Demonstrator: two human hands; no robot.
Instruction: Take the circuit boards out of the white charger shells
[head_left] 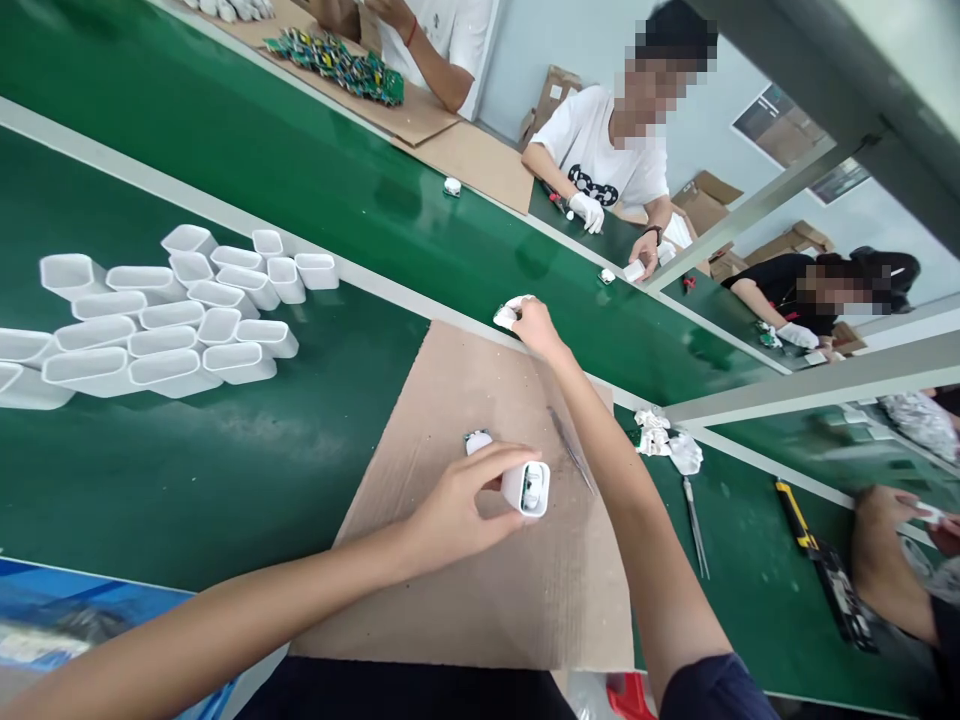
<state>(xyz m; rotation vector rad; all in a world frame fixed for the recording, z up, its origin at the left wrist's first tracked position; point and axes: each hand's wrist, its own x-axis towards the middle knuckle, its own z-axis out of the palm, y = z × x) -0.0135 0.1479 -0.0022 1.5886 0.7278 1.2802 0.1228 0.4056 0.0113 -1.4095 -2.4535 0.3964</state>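
My left hand [469, 500] grips a white plastic housing [511, 488] above the cardboard sheet [480, 590]. Its open end faces me, and a white part and a bit of green board show inside. Farther out, at the edge of the green belt, my right hand [537, 326] has its fingers closed on a small white piece [508, 312], whose kind I cannot make out. A small circuit board with a white part [477, 440] lies on the cardboard, just behind my left hand. Tweezers [571, 450] rest beside my right forearm.
Several empty white housings [161, 345] stand grouped at the left. White crumpled pieces [667, 440], another pair of tweezers [695, 528] and a yellow-handled tool [796, 515] lie at right. Co-workers sit across the belt [360, 190], near piled circuit boards [337, 68]; metal posts cross the right side.
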